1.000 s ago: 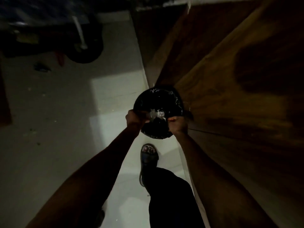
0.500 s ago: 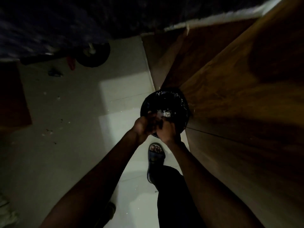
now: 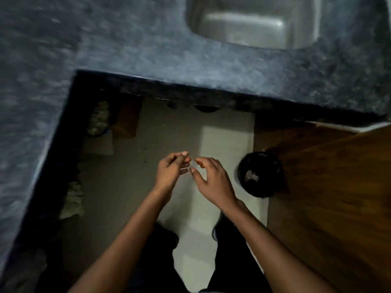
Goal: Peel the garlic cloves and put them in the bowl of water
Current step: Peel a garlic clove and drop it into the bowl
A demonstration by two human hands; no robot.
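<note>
My left hand [image 3: 172, 170] and my right hand [image 3: 211, 179] hang side by side over the pale floor, fingertips almost touching, fingers loosely curled and apart. I see nothing held in either. To the right, on the floor against the wooden door, stands a bin lined with a black bag [image 3: 261, 173]; pale garlic skins [image 3: 250, 176] lie inside it. No garlic cloves or bowl of water are in view.
A dark speckled stone counter [image 3: 127, 49] wraps the top and left, with a steel sink [image 3: 254, 24] set into it. A brown wooden door [image 3: 328, 197] fills the right. Clutter lies in the dark space under the counter at the left. My legs and feet are below.
My hands were at the bin's rim over the skins; now they have pulled away to its left and hold nothing. The view has swung up, bringing the counter and sink into sight.
</note>
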